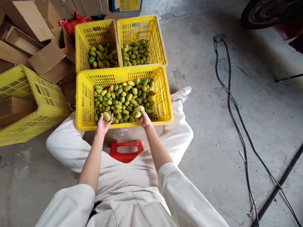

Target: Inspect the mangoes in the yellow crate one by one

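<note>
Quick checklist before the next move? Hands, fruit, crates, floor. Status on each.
1. Left hand has a grip: ok, it holds one green fruit.
2. Right hand has a grip: ok, it holds a yellow-green fruit.
3. Front crate within reach: ok, both hands are at its near edge.
4. Front crate firmly supported: cannot tell, its underside is hidden.
5. Rear-left crate and rear-right crate accessible: ok, open-topped, fruit inside both.
6. Black cable away from the hands: ok, on the floor to the right.
</note>
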Available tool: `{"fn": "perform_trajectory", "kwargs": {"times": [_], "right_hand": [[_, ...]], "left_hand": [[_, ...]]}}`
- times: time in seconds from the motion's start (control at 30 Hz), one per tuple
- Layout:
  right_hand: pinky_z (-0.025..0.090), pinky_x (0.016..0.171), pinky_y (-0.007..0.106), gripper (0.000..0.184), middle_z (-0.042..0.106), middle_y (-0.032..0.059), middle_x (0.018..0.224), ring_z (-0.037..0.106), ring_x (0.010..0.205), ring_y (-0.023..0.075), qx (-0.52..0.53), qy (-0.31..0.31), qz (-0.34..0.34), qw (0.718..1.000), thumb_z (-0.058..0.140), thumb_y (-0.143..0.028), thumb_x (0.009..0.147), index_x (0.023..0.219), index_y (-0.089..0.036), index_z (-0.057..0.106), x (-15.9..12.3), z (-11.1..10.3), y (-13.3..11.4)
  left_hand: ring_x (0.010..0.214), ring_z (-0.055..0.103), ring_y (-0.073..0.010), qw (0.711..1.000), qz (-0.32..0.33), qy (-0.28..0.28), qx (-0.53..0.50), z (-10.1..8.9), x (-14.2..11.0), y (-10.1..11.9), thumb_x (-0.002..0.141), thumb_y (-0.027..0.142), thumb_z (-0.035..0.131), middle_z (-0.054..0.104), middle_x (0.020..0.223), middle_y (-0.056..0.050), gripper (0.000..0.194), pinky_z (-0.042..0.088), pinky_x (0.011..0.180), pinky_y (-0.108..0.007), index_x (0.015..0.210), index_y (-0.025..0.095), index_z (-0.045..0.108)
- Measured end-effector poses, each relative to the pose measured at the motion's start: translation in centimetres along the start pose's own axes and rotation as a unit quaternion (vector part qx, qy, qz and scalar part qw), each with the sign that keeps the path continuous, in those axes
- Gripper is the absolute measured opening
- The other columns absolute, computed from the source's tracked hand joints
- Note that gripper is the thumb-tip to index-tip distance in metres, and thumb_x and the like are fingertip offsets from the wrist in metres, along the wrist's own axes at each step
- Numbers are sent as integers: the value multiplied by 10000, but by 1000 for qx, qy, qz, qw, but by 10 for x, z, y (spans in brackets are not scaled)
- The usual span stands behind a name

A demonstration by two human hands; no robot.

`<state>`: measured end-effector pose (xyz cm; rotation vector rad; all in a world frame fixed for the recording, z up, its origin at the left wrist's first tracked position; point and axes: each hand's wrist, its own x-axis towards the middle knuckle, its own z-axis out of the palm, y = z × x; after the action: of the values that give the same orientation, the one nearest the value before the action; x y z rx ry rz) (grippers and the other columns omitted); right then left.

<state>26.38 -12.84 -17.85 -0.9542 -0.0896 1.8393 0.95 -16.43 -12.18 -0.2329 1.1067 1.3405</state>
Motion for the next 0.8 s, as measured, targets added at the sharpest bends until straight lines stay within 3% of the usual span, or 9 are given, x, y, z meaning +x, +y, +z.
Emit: {"fn": "perform_trajectory", "kwargs": {"times": [0.1, 0.23, 0.43, 0.57, 0.7, 0.8], "right_hand": [[656, 720, 284, 248, 719, -62, 785, 741, 730, 157, 29, 30, -4, 999, 865, -369, 919, 1039, -297, 661, 0, 0, -2], [690, 804, 321, 247, 790, -29, 896, 788, 816, 169, 55, 45, -8, 997, 863, -250, 885, 968, -278, 632, 0, 5, -2], [655, 698, 247, 43, 751, -39, 820, 706, 697, 122, 119, 58, -4, 991, 703, -290, 1007, 996, -267, 669, -7, 12, -5], [702, 787, 336, 154, 792, 29, 892, 772, 826, 191, 179, 60, -30, 981, 611, -314, 980, 1082, -254, 709, -13, 10, -8], [710, 912, 424, 293, 800, 50, 906, 801, 931, 243, 182, 56, -22, 981, 606, -247, 885, 1156, -249, 719, -12, 6, -7], [711, 959, 438, 225, 801, 37, 921, 803, 960, 242, 156, 51, -19, 986, 657, -256, 902, 1120, -267, 709, -10, 6, -5]], "left_hand": [[811, 728, -144, 1000, 20, -12, 13, 0, 2, -1, 1105, 283, 678, 747, 931, -73, 212, 577, 665, -216, 927, 168, 687], [696, 631, -86, 999, 38, -21, 6, -2, 3, 0, 1046, 238, 756, 643, 823, -10, 301, 487, 576, -159, 798, 189, 593], [684, 609, -76, 997, 68, -26, 9, -2, 6, -1, 982, 181, 817, 649, 854, 4, 102, 466, 554, -143, 965, 220, 724], [616, 546, -74, 995, 87, -41, 19, -3, 7, -4, 967, 231, 850, 621, 806, 19, 123, 442, 526, -159, 1059, 239, 768], [756, 665, -132, 996, 80, -30, -21, -8, 4, -3, 1023, 295, 719, 693, 864, -37, 108, 560, 662, -220, 1030, 199, 768], [907, 733, -188, 997, 64, -7, -37, -10, 5, -3, 1009, 242, 647, 754, 943, -81, 133, 632, 836, -309, 1026, 188, 767]]}}
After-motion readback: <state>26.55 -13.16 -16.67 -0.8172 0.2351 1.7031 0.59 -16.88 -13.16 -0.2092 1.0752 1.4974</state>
